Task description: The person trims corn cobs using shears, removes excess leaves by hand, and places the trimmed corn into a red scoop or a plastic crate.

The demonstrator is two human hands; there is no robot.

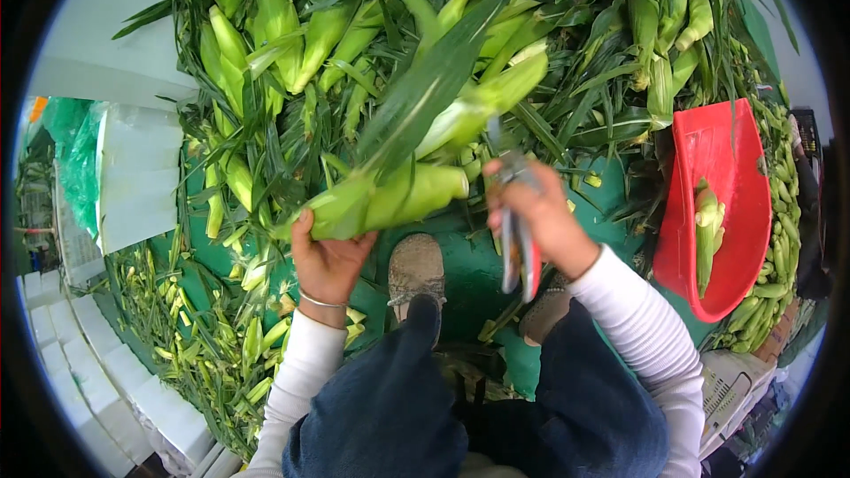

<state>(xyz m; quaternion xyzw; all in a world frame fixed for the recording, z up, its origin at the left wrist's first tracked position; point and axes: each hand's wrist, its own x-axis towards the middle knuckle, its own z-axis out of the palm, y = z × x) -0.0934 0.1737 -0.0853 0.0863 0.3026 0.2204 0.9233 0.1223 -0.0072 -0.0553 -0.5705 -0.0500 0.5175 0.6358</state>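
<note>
My left hand (332,249) grips an unshucked ear of corn (398,202) near its left end. The ear lies tilted, with a pale, cut-looking end pointing right and a long dark leaf rising over it. Hand pruners (521,239) with red on a handle are in my right hand (538,209), just right of that end. The right hand and the pruner blades are blurred, so I cannot tell how far apart the blades stand. Just above the held ear is another husked ear (488,99), partly blurred.
A heap of husked corn (285,33) and leaves spreads ahead. At right, a red plastic scoop (717,212) contains one small ear (709,232), with several green ears (764,292) beyond it. Trimmings (206,338) cover the lower left beside white foam boxes (99,358). My shoes (417,265) rest on green flooring.
</note>
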